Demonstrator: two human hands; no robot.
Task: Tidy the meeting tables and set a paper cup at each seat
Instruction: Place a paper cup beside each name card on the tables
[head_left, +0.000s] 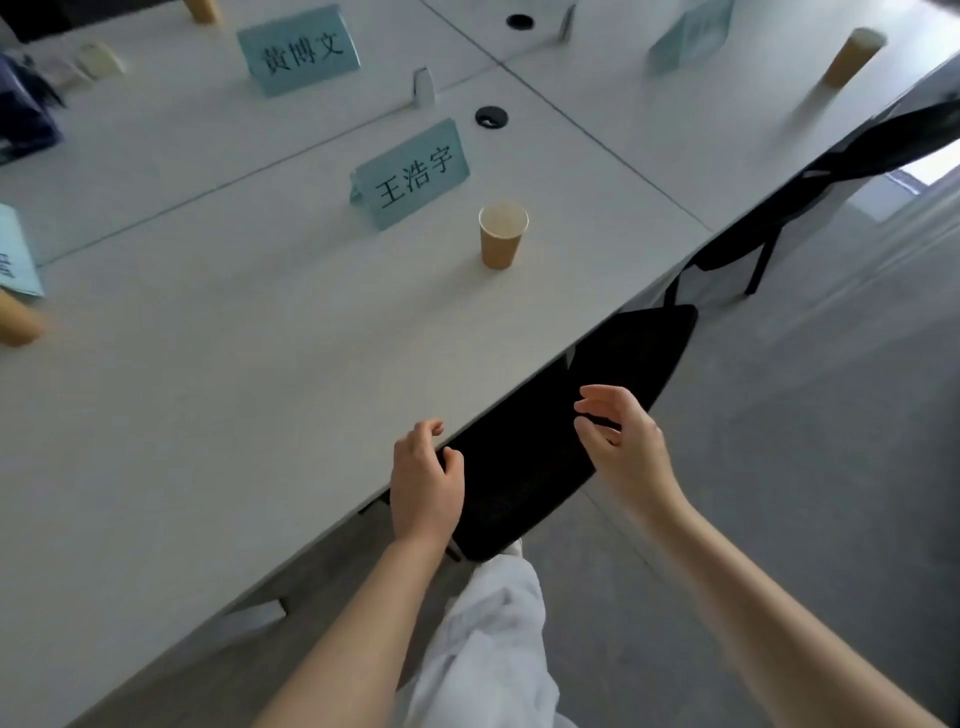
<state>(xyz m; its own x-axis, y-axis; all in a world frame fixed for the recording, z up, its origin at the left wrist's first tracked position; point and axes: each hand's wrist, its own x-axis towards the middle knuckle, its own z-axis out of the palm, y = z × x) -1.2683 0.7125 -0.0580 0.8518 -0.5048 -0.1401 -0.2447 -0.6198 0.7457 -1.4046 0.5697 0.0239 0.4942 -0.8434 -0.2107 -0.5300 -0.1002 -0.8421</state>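
Centrally, the white table (218, 364) fills the frame; a black chair (571, 415) sits tucked under its lower-right edge. Your left hand (423, 475) and right hand (621, 441) hover apart over that chair, fingers loosely curled, holding nothing. The paper cup (501, 236) stands upright above them, nearer your right hand, just right of the name card (413, 174); nothing stands between.
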